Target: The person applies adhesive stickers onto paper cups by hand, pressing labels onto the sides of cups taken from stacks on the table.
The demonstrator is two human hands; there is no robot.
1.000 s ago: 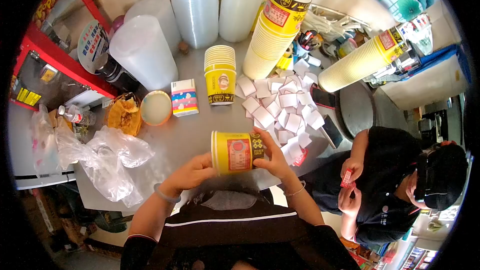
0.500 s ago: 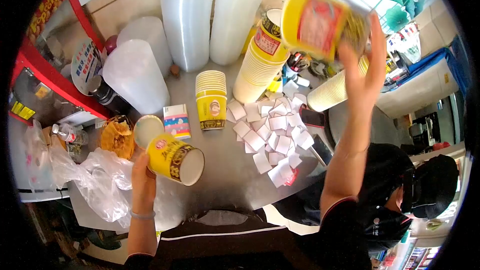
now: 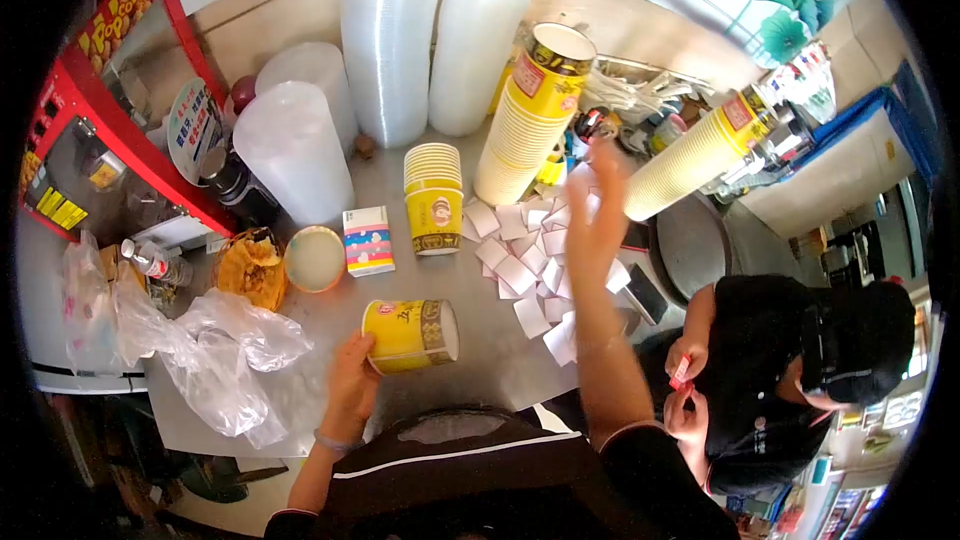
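Observation:
My left hand (image 3: 352, 380) is closed around the lower side of a yellow paper cup (image 3: 400, 337), tipped on its side with its dark patterned rim to the right. Blurred by motion, my right hand (image 3: 598, 210) is empty, fingers stretched upward, over a pile of small white paper slips (image 3: 520, 265). Left of those slips stands a short stack of yellow cups (image 3: 434, 210). Behind the right hand rises a tall cup stack (image 3: 525, 125), and another tall stack (image 3: 695, 160) leans to its right with a yellow printed cup at its top end.
A co-worker (image 3: 760, 380) at the right holds a small red item (image 3: 681, 372). A patterned tissue box (image 3: 369, 240), a round tub (image 3: 314, 260), plastic bags (image 3: 225, 360) and wrapped clear stacks (image 3: 390, 50) stand around. A phone (image 3: 645, 295) lies by the slips.
The yellow cup that was in my right hand now sits on the right-hand stack; that hand has come down and left, empty. My left hand has moved right with its cup.

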